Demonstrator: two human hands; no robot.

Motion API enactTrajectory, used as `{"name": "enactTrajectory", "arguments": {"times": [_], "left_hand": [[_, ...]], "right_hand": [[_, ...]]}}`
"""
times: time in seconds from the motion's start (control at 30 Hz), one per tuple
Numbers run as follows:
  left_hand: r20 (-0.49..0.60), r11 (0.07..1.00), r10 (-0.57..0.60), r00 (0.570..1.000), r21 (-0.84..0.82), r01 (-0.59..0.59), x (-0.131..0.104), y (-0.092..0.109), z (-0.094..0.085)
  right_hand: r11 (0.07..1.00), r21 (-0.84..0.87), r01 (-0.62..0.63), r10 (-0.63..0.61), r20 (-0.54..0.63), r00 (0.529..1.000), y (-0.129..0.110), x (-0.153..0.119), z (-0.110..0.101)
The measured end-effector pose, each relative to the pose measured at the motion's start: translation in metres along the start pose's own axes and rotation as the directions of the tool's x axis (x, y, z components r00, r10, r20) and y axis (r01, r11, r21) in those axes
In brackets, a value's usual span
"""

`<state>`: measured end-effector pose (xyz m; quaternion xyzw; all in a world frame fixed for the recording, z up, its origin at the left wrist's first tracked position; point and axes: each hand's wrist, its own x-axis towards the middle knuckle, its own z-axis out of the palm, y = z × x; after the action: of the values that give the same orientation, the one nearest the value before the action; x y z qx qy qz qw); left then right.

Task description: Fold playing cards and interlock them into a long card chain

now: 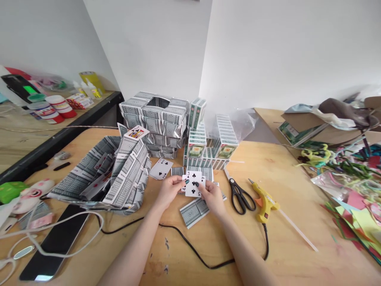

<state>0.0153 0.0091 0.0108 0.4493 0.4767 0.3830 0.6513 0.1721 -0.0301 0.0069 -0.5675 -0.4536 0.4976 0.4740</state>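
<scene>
White rectangular paper playing cards printed with black clubs (193,192) are overlapping; plain pale-grey walls (268,51) are rising behind, a light-brown wood-grained table (291,190) is spreading beneath, a grey-and-white patterned card-covered box (151,119) is standing toward the back, and the bare left hand (170,190) and right hand (213,194) are pinching the cards above the table, thumbs on top

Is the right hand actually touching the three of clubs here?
Touching: the head view shows the right hand's thumb laid over the card's right edge, onto its face.
</scene>
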Motion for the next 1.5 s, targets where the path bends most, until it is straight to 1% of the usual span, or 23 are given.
{"name": "enactTrajectory", "arguments": {"times": [0.1,0.2,0.33,0.47,0.53,0.63,0.73,0.9,1.03,1.17,1.3,1.4,1.5], "left_hand": [[-0.005,1.0,0.006,1.0,0.021,-0.006,0.0,0.0,0.0],[-0.013,1.0,-0.011,1.0,0.029,0.011,0.0,0.0,0.0],[0.013,0.999,-0.04,0.999,-0.003,0.04,0.0,0.002,0.001],[0.051,0.996,-0.054,0.997,-0.072,0.058,0.0,0.004,-0.001],[0.082,0.988,-0.066,0.994,-0.136,0.077,0.0,0.004,-0.004],[0.139,0.954,-0.103,0.985,-0.267,0.138,0.0,0.004,-0.01],[0.18,0.926,-0.147,0.973,-0.32,0.199,0.001,0.003,-0.015],[0.213,0.919,-0.177,0.961,-0.312,0.239,0.002,0.002,-0.016],[0.254,0.919,-0.159,0.954,-0.315,0.237,0.0,0.004,-0.012],[0.268,0.941,-0.152,0.952,-0.255,0.222,-0.003,0.008,-0.008],[0.256,0.958,-0.13,0.958,-0.216,0.188,-0.004,0.01,-0.003],[0.211,0.966,-0.128,0.969,-0.195,0.17,-0.004,0.01,0.0],[0.164,0.971,-0.132,0.978,-0.176,0.16,-0.004,0.009,0.003]], "right_hand": [[1.0,-0.016,0.011,-0.012,-0.007,1.0,-0.001,-0.001,0.0],[1.0,0.012,0.022,-0.022,-0.016,1.0,-0.003,-0.003,0.001],[0.998,0.051,0.021,-0.021,0.011,1.0,-0.004,-0.003,0.0],[0.998,0.055,0.016,-0.017,0.016,1.0,-0.002,-0.002,-0.001],[0.998,0.058,0.009,-0.01,0.011,1.0,0.001,-0.001,-0.001],[0.997,0.081,-0.008,0.007,0.019,1.0,0.003,0.0,-0.002],[0.993,0.114,-0.014,0.01,0.033,0.999,0.004,0.0,-0.003],[0.993,0.118,0.001,-0.002,0.011,1.0,0.004,-0.001,-0.003],[0.996,0.08,0.033,-0.032,-0.009,0.999,0.005,-0.002,-0.001],[0.999,0.02,0.045,-0.044,-0.034,0.998,0.006,-0.003,0.001],[0.999,-0.034,0.038,-0.04,-0.053,0.998,0.007,-0.005,0.003],[0.997,-0.062,0.042,-0.046,-0.067,0.997,0.006,-0.006,0.004],[0.998,-0.054,0.035,-0.039,-0.067,0.997,0.004,-0.006,0.004]]}}
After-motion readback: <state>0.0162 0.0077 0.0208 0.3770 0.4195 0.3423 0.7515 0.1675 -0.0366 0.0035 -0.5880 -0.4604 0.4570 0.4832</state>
